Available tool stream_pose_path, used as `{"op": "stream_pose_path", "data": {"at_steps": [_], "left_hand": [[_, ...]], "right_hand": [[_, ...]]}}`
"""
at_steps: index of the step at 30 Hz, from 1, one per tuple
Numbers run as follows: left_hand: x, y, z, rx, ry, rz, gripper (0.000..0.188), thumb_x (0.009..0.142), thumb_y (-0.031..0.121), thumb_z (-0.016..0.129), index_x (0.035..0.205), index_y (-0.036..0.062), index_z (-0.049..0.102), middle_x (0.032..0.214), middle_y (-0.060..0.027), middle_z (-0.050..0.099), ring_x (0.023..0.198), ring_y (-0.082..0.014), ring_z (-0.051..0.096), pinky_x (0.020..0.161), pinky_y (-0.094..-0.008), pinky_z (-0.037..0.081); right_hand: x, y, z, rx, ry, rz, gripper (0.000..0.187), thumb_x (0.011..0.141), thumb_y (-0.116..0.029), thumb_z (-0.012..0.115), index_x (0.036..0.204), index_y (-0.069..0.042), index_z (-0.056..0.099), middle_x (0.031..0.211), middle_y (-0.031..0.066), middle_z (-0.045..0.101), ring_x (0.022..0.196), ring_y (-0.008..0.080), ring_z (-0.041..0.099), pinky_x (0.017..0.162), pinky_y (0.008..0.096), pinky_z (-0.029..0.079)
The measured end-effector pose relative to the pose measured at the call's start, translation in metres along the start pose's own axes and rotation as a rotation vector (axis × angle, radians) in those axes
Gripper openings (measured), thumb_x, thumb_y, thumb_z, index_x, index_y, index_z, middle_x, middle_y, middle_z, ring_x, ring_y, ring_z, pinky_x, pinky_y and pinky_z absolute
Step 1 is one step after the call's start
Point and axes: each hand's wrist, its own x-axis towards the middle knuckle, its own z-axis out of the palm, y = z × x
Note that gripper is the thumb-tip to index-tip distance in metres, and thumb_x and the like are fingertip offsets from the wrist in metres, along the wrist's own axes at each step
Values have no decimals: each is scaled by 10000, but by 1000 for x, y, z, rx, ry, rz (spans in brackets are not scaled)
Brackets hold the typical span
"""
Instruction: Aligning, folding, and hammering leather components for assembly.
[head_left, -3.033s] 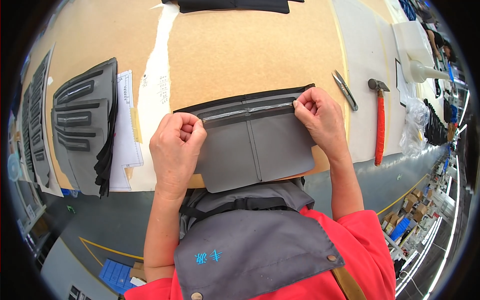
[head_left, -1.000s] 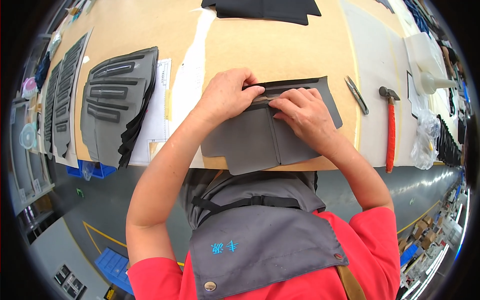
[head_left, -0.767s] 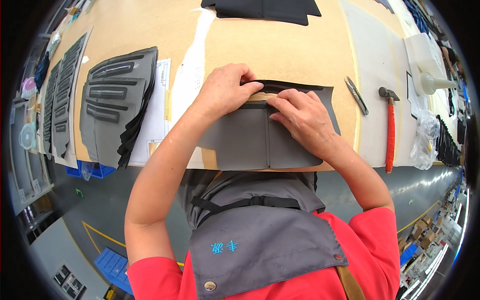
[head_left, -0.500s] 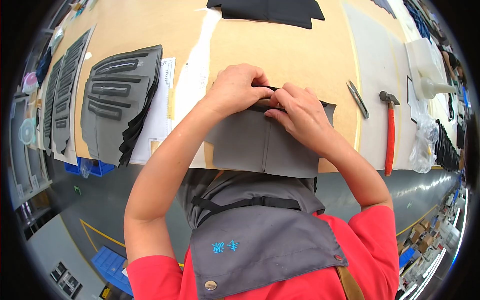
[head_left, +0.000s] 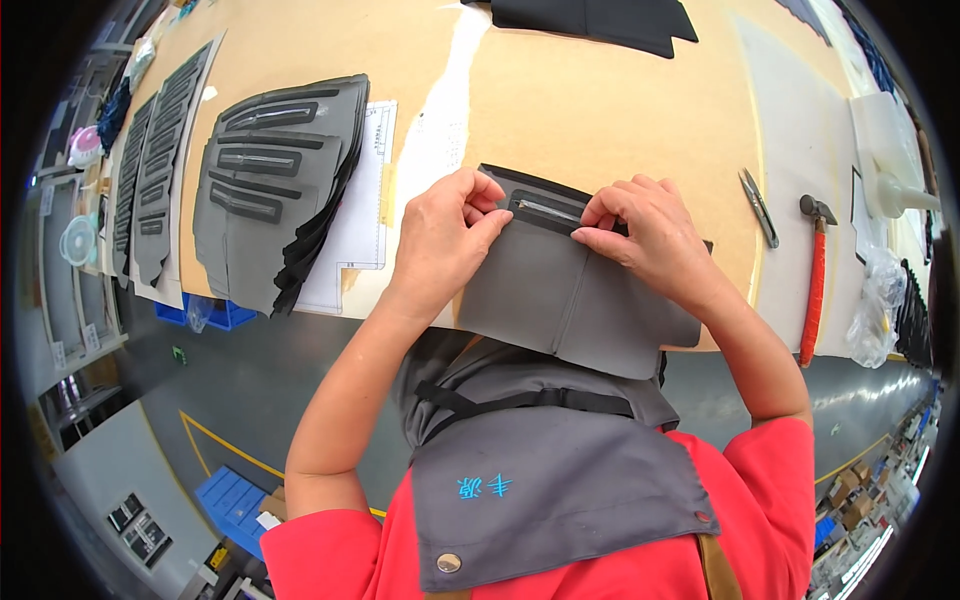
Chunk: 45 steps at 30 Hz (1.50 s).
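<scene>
A grey fabric panel (head_left: 530, 290) lies at the table's front edge, a seam running down its middle. Along its far edge is a black band with a zipper (head_left: 545, 211) set in it. My left hand (head_left: 445, 235) has thumb and fingers pinched at the panel's left edge, beside the zipper's left end. My right hand (head_left: 650, 240) is closed over the band on the other side, thumb near the zipper; its fingers hide the zipper's right end. The panel's near edge hangs over the table edge toward my apron.
Left of me sits a stack of grey panels with black zipper strips (head_left: 270, 165), on white paper (head_left: 350, 240). To the right lie snips (head_left: 760, 208), a red-handled hammer (head_left: 815, 285) and a clear plastic bag (head_left: 875, 310). Black fabric (head_left: 595, 22) lies at the back.
My hands have moved apart, and the panel's far edge now lies flatter, showing the zipper. The panel has turned slightly clockwise. The whole view has shifted a little.
</scene>
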Motion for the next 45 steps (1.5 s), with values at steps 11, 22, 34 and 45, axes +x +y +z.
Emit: {"op": "stream_pose_path", "data": {"at_steps": [11, 22, 34, 45], "left_hand": [[8, 2, -1, -10, -80, 43, 204, 865, 61, 779, 1040, -13, 703, 890, -81, 738, 797, -129, 702, 748, -270, 581], [20, 8, -6, 31, -141, -28, 235, 859, 83, 791, 1053, -14, 699, 900, -71, 734, 762, -104, 692, 720, -259, 578], [33, 11, -14, -66, -296, -213, 202, 906, 105, 774, 1031, -1, 658, 907, -61, 703, 842, -120, 695, 758, -267, 589], [39, 24, -12, -114, -300, -426, 251, 849, 149, 854, 951, 55, 645, 855, -37, 687, 792, -125, 649, 748, -259, 542]], "right_hand": [[15, -6, 33, 84, 76, -131, 128, 876, -188, 752, 908, -102, 663, 845, 43, 665, 851, 278, 639, 806, 412, 475], [15, -1, 45, 52, 237, -298, 134, 874, -81, 736, 1002, -51, 709, 927, 89, 638, 874, 295, 644, 745, 409, 538], [12, 15, 50, -74, 248, -488, 317, 827, -68, 683, 1136, -20, 728, 992, 67, 615, 902, 229, 611, 743, 351, 556], [10, 14, 53, -225, 344, -620, 397, 742, -79, 674, 1119, 42, 698, 922, 62, 542, 856, 211, 559, 729, 324, 525]]}}
